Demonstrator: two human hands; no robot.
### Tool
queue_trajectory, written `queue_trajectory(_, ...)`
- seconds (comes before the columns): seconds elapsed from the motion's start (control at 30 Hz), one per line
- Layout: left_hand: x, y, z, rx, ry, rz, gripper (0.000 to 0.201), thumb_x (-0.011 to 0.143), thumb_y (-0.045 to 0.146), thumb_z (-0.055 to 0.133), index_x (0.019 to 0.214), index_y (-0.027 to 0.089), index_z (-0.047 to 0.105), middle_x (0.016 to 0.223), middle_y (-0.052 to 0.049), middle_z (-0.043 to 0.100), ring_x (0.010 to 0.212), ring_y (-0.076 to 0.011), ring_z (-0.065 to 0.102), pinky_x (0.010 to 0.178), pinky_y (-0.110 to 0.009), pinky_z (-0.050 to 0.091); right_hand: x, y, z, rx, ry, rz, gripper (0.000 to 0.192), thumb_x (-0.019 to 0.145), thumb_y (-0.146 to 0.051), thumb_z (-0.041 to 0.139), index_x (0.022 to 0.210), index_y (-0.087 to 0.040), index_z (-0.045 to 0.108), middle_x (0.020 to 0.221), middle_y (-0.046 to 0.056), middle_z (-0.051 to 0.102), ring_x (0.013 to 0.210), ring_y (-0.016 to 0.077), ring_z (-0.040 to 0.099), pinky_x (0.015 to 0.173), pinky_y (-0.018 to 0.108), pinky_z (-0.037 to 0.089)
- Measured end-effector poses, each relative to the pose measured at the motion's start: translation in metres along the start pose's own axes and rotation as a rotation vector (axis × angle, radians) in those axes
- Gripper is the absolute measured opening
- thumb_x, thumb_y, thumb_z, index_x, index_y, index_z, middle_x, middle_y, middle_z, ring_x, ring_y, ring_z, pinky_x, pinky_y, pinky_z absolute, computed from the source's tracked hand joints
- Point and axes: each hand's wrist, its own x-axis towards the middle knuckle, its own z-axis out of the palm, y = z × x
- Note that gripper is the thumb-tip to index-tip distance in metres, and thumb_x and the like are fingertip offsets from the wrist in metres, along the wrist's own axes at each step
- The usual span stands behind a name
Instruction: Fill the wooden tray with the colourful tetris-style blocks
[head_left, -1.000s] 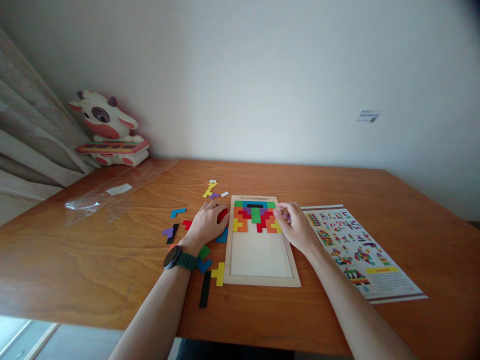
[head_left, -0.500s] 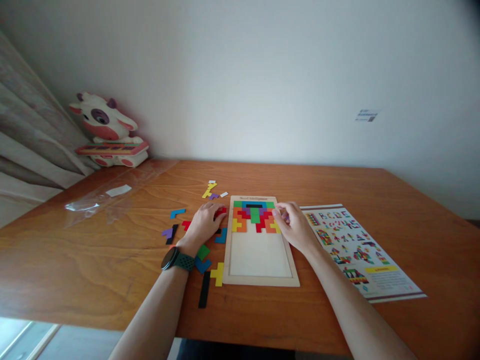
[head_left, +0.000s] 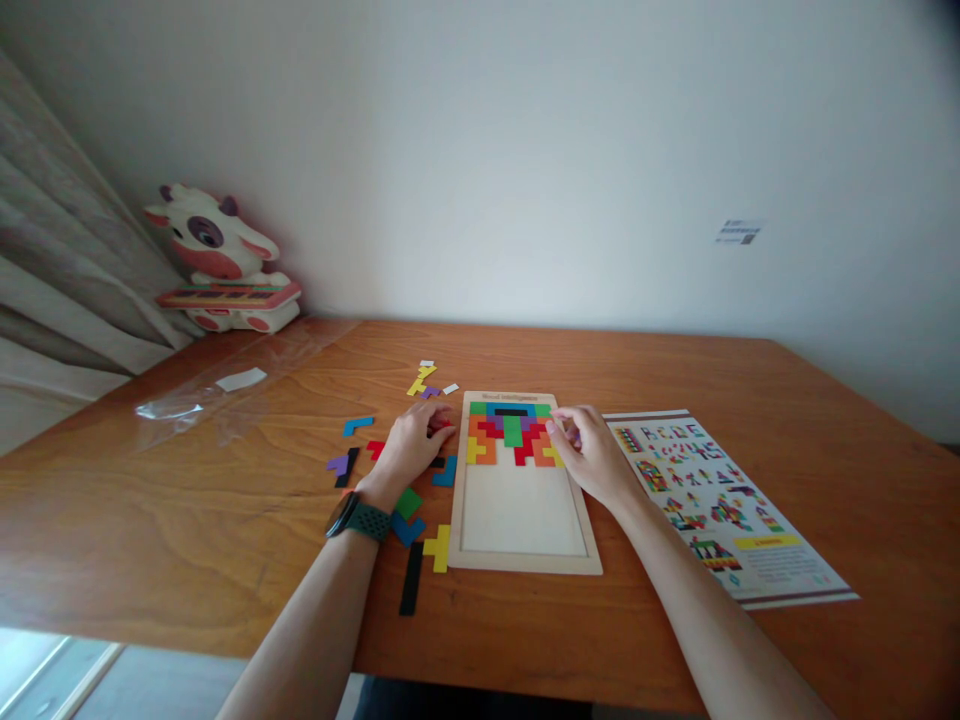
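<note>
A wooden puzzle tray (head_left: 525,560) lies on the table in front of me. Its far end is filled with coloured block pieces (head_left: 512,434); the near part is bare. My left hand (head_left: 411,447), with a dark watch on the wrist, rests just left of the tray, fingers curled over a red piece (head_left: 442,424). My right hand (head_left: 596,456) sits on the tray's right edge, fingertips pinched at the right end of the placed pieces. Loose pieces lie left of the tray: blue (head_left: 358,424), purple (head_left: 337,464), green (head_left: 409,502), yellow (head_left: 437,547), black (head_left: 410,579).
A printed pattern sheet (head_left: 720,500) lies right of the tray. Small yellow and white pieces (head_left: 422,379) sit beyond the tray. A clear plastic bag (head_left: 202,395) lies at the far left, and a cow toy (head_left: 217,260) stands in the back corner by a curtain.
My left hand has drawn the red piece slightly away from the tray and its fingers have shifted over it. My right hand stays at the tray's right edge.
</note>
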Motion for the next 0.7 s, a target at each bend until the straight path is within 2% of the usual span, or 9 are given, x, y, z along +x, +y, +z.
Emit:
queue_trajectory(0.1, 0.0003, 0.0004, 0.0000, -0.023, 0.003, -0.018, 0.020, 0.083, 0.018, 0.067, 0.102, 0.017, 0.068, 0.094, -0.006, 0.072, 0.079, -0.0179, 0.068, 0.077, -0.031, 0.056, -0.0001, 0.0007, 0.0006, 0.002, -0.004, 0.004, 0.033, 0.098, -0.050, 0.050, 0.107, -0.020, 0.062, 0.101, 0.010, 0.062, 0.074, 0.0201, 0.062, 0.069, 0.037, 0.054)
queue_trajectory(0.23, 0.0002, 0.0024, -0.0015, 0.104, 0.023, 0.055, 0.011, 0.084, 0.022, 0.068, 0.094, 0.019, 0.071, 0.098, -0.008, 0.073, 0.093, -0.0233, 0.068, 0.089, -0.038, 0.054, -0.0003, 0.0020, 0.0014, 0.014, -0.004, 0.000, 0.032, 0.098, -0.049, 0.050, 0.107, -0.020, 0.062, 0.101, 0.010, 0.061, 0.075, 0.0203, 0.062, 0.069, 0.037, 0.055)
queue_trajectory(0.3, 0.0001, 0.0025, -0.0024, 0.114, 0.012, 0.041, 0.013, 0.084, 0.024, 0.069, 0.096, 0.020, 0.071, 0.098, -0.008, 0.074, 0.093, -0.0241, 0.068, 0.089, -0.039, 0.053, -0.0003, 0.0023, 0.0014, 0.015, -0.004, 0.004, 0.032, 0.098, -0.048, 0.051, 0.107, -0.020, 0.062, 0.101, 0.010, 0.061, 0.075, 0.0200, 0.062, 0.070, 0.037, 0.055)
queue_trajectory(0.47, 0.0004, -0.0021, -0.0023, -0.032, -0.019, -0.091, 0.020, 0.080, 0.028, 0.071, 0.097, 0.018, 0.070, 0.090, -0.006, 0.075, 0.079, -0.0205, 0.070, 0.073, -0.032, 0.055, -0.0004, 0.0018, 0.0005, 0.015, -0.015, 0.011, 0.032, 0.098, -0.049, 0.051, 0.108, -0.020, 0.062, 0.103, 0.010, 0.062, 0.074, 0.0196, 0.062, 0.069, 0.037, 0.055)
queue_trajectory(0.7, -0.0007, -0.0044, -0.0004, -0.123, -0.005, -0.092, 0.027, 0.077, 0.028, 0.073, 0.101, 0.018, 0.068, 0.093, -0.006, 0.076, 0.085, -0.0210, 0.072, 0.078, -0.032, 0.057, -0.0002, 0.0010, 0.0003, 0.004, -0.017, 0.013, 0.033, 0.098, -0.050, 0.050, 0.108, -0.020, 0.061, 0.102, 0.011, 0.062, 0.074, 0.0199, 0.062, 0.069, 0.038, 0.055)
